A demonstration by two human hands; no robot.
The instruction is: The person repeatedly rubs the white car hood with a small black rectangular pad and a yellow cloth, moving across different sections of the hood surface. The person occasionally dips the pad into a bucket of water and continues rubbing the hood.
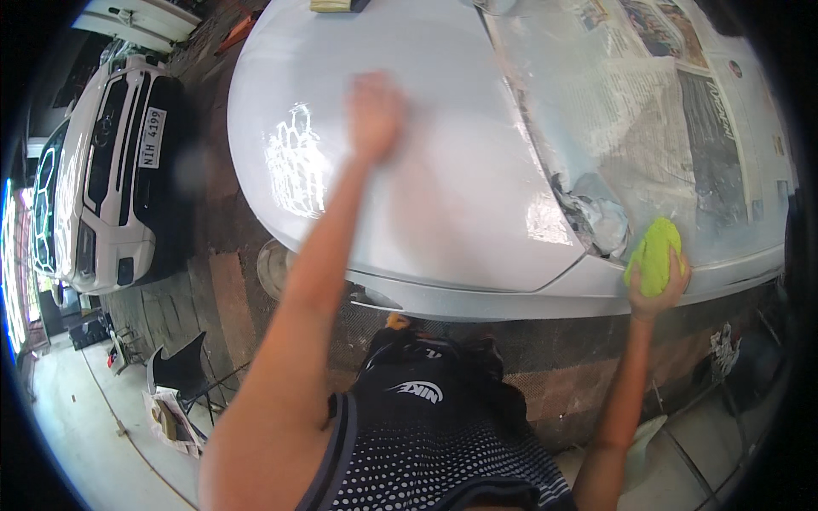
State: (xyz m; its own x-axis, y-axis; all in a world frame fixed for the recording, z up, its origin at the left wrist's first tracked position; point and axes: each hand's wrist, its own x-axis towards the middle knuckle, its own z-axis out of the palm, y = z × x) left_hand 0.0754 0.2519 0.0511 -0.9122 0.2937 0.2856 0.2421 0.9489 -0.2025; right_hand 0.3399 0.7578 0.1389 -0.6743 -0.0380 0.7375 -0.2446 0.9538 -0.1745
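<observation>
Head view: green cloth (654,254) is gripped by the right hand (664,292) at the car body's (477,200) near edge; probably light, squishy, best grabbed mid-bunch. Left hand's (376,117) blurred, grip can't be told.

A white vehicle (100,179) stands at left, with a black piece (179,368), perhaps a panel, nearer by.

A patchy brown-and-dark floor (226,294) borders a pale, smooth floor (81,417). A white vehicle (106,183) stands by the brown floor's left edge; bright light (12,264) shines beyond.
</observation>
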